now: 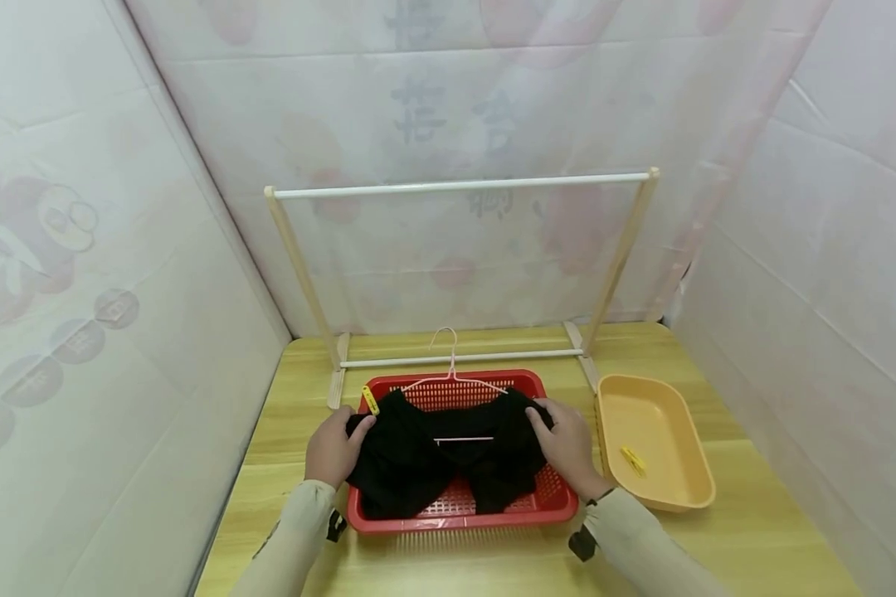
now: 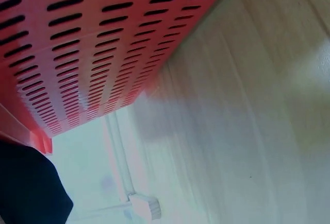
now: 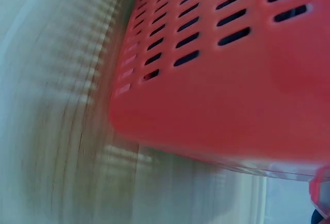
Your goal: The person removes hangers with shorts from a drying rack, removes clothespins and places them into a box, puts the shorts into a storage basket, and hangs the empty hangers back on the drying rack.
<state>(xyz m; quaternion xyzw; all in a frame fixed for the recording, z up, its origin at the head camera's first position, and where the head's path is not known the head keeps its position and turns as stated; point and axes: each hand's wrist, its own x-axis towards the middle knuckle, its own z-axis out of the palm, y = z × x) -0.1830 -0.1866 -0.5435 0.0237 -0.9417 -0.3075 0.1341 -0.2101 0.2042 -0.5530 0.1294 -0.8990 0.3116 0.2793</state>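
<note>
A black garment (image 1: 403, 464) hangs on a pale pink hanger (image 1: 454, 365) over the red basket (image 1: 463, 523) in the head view. My left hand (image 1: 332, 448) pinches the garment's left side, thumb on top. Close to that hand, a yellow clothespin (image 1: 371, 400) is at the garment's left shoulder. At the opposite side, my right hand (image 1: 569, 444) grips the cloth with its thumb across the front. The left wrist view has the basket's slotted wall (image 2: 87, 54) and a dark piece of cloth (image 2: 31, 188). Only the basket's corner (image 3: 206, 105) fills the right wrist view; neither wrist view shows fingers.
Behind the basket stands a rack with wooden posts and a white top bar (image 1: 463, 185). To the right, a yellow tray (image 1: 664, 414) holds another yellow clothespin (image 1: 632, 461). Printed cloth walls (image 1: 119, 249) enclose the wood-grain table (image 1: 269, 497) at the back and sides.
</note>
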